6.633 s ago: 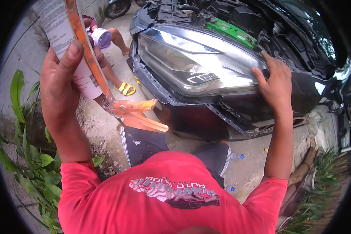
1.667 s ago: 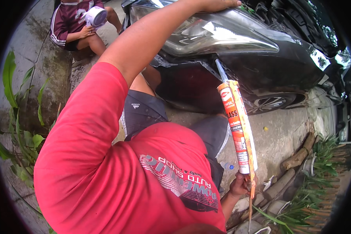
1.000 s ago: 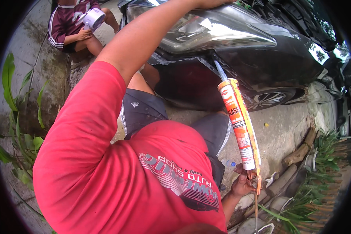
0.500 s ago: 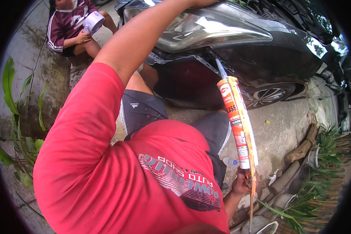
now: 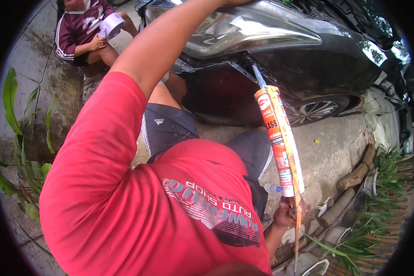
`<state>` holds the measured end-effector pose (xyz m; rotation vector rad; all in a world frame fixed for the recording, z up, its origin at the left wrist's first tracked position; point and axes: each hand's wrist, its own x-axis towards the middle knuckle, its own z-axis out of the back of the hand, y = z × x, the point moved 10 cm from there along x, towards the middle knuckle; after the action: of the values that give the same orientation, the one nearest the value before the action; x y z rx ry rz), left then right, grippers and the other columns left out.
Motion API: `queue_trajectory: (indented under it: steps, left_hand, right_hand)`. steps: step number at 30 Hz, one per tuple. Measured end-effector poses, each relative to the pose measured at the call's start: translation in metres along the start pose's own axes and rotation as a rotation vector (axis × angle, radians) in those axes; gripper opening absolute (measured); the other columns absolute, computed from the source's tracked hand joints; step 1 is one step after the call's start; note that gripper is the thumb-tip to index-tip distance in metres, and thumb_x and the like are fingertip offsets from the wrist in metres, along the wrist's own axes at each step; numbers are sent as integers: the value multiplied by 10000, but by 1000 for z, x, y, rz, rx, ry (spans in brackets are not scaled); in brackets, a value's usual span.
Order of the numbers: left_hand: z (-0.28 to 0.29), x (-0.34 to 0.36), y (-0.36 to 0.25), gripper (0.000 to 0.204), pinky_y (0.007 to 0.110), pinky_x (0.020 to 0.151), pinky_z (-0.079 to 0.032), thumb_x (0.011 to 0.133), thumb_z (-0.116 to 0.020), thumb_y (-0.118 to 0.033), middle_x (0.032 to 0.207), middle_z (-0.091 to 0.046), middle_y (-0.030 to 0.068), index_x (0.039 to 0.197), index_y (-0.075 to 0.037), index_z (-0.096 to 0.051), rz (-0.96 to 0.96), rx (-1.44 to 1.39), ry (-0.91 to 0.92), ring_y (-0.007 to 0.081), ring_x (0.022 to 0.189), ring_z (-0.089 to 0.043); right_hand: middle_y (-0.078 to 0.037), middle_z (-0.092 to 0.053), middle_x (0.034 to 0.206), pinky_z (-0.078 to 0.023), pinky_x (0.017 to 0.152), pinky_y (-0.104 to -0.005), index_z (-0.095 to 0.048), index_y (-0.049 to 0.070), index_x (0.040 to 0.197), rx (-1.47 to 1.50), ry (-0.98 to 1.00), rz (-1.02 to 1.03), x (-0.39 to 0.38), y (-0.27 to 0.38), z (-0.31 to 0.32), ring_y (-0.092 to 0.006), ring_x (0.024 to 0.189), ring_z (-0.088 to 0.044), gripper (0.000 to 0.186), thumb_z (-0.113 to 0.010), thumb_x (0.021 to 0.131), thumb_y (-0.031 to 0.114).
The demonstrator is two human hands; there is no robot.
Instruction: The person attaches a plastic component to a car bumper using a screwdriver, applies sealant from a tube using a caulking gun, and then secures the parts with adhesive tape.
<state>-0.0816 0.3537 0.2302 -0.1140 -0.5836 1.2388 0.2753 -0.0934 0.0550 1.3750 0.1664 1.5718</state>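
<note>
My left arm reaches up across the view to the car's front, where my left hand (image 5: 234, 2) lies along the top of the headlight (image 5: 244, 32), its fingers mostly cut off by the frame's edge. My right hand (image 5: 285, 212) is closed round the handle end of an orange caulking gun (image 5: 299, 222). The gun carries a white and red sealant cartridge (image 5: 276, 140), and the grey nozzle (image 5: 258, 76) points at the dark seam below the headlight and beside the fender (image 5: 308, 64). I cannot tell whether the nozzle tip touches it.
A seated person (image 5: 73, 41) in a maroon shirt holds a white fan (image 5: 110, 25) at upper left. Leafy plants (image 5: 11, 110) line the left. A wheel (image 5: 315, 110), a bottle with a blue cap (image 5: 274, 188), logs (image 5: 354, 175) and grass (image 5: 377, 207) are on the right.
Since the earliest frame the caulking gun has passed from my left hand to my right, and my left arm has risen to the headlight. Over the last second the nozzle has edged slightly upward.
</note>
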Motion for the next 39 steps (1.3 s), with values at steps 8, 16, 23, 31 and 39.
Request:
queue_trajectory:
  steps: [8, 16, 23, 31, 39]
  left_hand:
    - [2, -3, -2, 680, 460, 1050, -503, 1014, -436, -725, 1258, -738, 192, 1253, -186, -774, 14, 0, -14, 385, 1216, -673]
    - [1, 1, 2, 684, 468, 1051, -500, 1019, -422, -723, 1260, -738, 186, 1256, -187, -773, -4, 37, -20, 386, 1222, -670]
    - [0, 0, 0, 701, 470, 1045, -502, 1019, -425, -717, 1247, -739, 201, 1228, -149, -780, 5, 31, -10, 393, 1210, -674]
    - [-1, 0, 1, 680, 471, 1043, -504, 1017, -447, -704, 1241, -741, 204, 1224, -152, -786, 21, 18, -9, 398, 1205, -677]
    - [4, -6, 0, 666, 474, 1075, -485, 1016, -456, -703, 1263, -734, 206, 1260, -172, -776, 32, 13, -37, 402, 1235, -664]
  right_hand:
    - [-123, -589, 656, -456, 541, -374, -619, 10, 797, -104, -41, -2, -1, 4, 3, -310, 556, -599, 401, -837, 869, 339]
    - [-134, -638, 720, -480, 567, -377, -661, -6, 868, -35, -38, -111, -20, -25, 14, -299, 598, -638, 526, -811, 911, 496]
    - [-171, -687, 925, -520, 705, -405, -658, -29, 1041, 75, 93, -172, -32, -35, 5, -302, 795, -676, 428, -790, 947, 367]
    - [-155, -723, 1048, -532, 843, -368, -679, -67, 1176, 200, 174, -368, -52, -51, -25, -236, 949, -678, 412, -756, 944, 264]
    - [-130, -680, 970, -513, 815, -385, -655, -32, 1084, 248, 90, -373, -71, -72, -26, -219, 889, -630, 308, -681, 973, 253]
